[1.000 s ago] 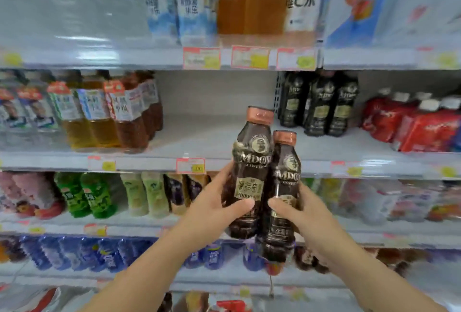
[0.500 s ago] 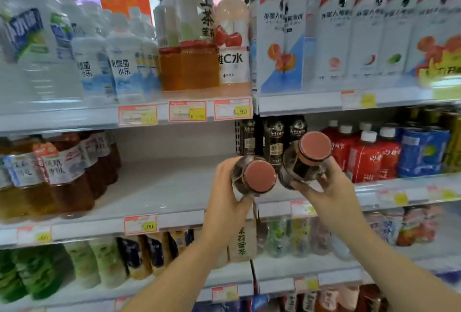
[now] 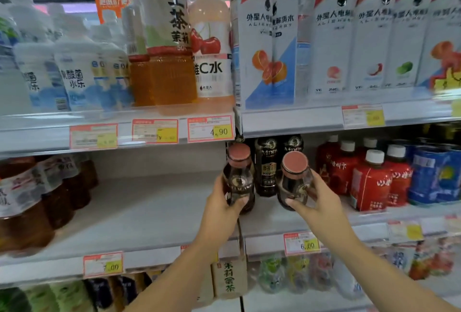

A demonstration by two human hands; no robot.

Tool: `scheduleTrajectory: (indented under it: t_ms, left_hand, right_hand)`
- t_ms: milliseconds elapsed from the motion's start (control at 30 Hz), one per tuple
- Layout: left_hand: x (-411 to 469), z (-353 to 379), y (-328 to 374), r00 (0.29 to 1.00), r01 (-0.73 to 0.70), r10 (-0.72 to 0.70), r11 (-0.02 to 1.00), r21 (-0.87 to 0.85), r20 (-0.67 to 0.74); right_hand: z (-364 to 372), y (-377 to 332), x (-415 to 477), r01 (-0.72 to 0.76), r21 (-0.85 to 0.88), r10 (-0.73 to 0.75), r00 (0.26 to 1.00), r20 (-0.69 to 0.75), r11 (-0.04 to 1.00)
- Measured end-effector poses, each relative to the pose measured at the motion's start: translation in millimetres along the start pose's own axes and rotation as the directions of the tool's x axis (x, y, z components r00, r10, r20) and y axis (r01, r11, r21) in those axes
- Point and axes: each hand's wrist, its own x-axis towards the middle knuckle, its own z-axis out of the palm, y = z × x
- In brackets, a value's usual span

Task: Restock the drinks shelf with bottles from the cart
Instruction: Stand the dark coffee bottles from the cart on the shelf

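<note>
We stand in front of a big wall of drinks, and the middle shelf is the one we care about, because it has a wide bare patch just left of where our hands are. To the far left of that patch sit brown tea bottles, and to the right are red bottles with white caps. Between them, at the back, stand a few dark coffee bottles like the ones we carry. Our left hand is wrapped tight around one dark bottle with a pink cap, held upright over the shelf, just in front of the ones at the back. Our right hand is wrapped around a second dark bottle, tipped a little so we see its cap from above. We think we are at the putting-down step: both bottles are up at the shelf, but we cannot tell if either one is resting on it yet. Next we should stand the tipped one up straight, then set both down in front of the others, and then let go gently so nothing tips over.
</note>
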Motion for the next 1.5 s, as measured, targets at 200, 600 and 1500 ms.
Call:
scheduleTrajectory:
  t_ms: [200, 600, 1500]
  left_hand:
    - [31.3, 9.5, -0.9, 0.997, 0.074, -0.074, 0.997, -0.037, 0.004]
    - [70.2, 34.3, -8.8, 0.993, 0.077, -0.07, 0.994, 0.071, -0.094]
    - [-10.2, 10.7, -1.6, 0.988, -0.15, 0.151, 0.906, 0.395, 0.028]
  right_hand:
    - [-0.3, 14.0, 17.0, -0.014, -0.043, 0.013, 1.0, -0.004, 0.999]
    - [-0.4, 32.5, 44.8, -0.099, -0.062, 0.096, 0.993, -0.062, 0.993]
    - [26.7, 26.4, -13.8, 0.119, -0.343, -0.2, 0.957, -0.21, 0.932]
